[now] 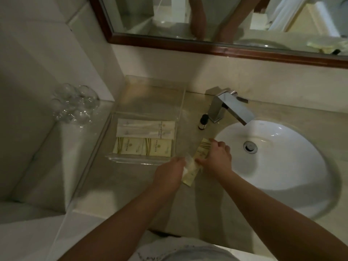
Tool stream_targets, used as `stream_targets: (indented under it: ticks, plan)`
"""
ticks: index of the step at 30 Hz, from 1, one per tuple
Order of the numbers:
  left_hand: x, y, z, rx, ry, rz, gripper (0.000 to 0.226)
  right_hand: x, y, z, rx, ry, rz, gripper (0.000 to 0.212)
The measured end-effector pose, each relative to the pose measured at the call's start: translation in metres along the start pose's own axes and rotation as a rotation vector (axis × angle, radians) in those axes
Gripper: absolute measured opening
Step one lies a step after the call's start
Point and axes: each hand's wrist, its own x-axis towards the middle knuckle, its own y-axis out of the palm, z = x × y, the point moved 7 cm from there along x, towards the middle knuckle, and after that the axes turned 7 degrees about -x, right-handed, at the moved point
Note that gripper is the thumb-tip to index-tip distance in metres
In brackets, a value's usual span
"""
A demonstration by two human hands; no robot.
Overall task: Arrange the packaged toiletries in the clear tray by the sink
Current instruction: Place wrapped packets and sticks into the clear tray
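Observation:
A clear tray (150, 85) stands on the counter left of the tap. In its near half lie two long white packets (145, 129) and, in front of them, two cream packets (143, 146) side by side. Between the tray and the sink, both hands hold a small stack of cream packets (202, 150) over the counter. My left hand (169, 173) grips the stack's near end. My right hand (218, 157) rests over its far end, fingers curled on it.
A white sink basin (273, 166) fills the right side, with a chrome tap (229, 107) behind it. A small dark bottle (203, 122) stands by the tap. Several upturned glasses (75, 104) sit at the far left. A framed mirror (207, 25) hangs above.

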Motion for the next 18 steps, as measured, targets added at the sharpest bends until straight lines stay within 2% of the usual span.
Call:
stream_targets:
  ticks: [3,8,12,15,18]
  plan:
    - [0.002,0.009,-0.005,0.105,-0.022,-0.045,0.033,-0.001,0.001,0.000,0.031,-0.002,-0.004,0.090]
    - [-0.003,0.016,-0.006,0.129,-0.122,-0.064,0.031,-0.001,0.004,-0.003,0.146,0.006,0.011,0.088]
    - [-0.009,0.013,0.002,-0.014,-0.245,-0.071,0.015,0.001,0.007,-0.006,0.216,0.021,0.059,0.081]
    - [-0.012,0.014,0.010,-0.128,-0.271,-0.011,0.019,0.001,0.005,-0.005,0.214,0.018,0.047,0.075]
    - [-0.017,0.000,0.011,-0.265,-0.293,-0.061,0.021,-0.002,0.007,-0.003,0.209,0.063,0.021,0.093]
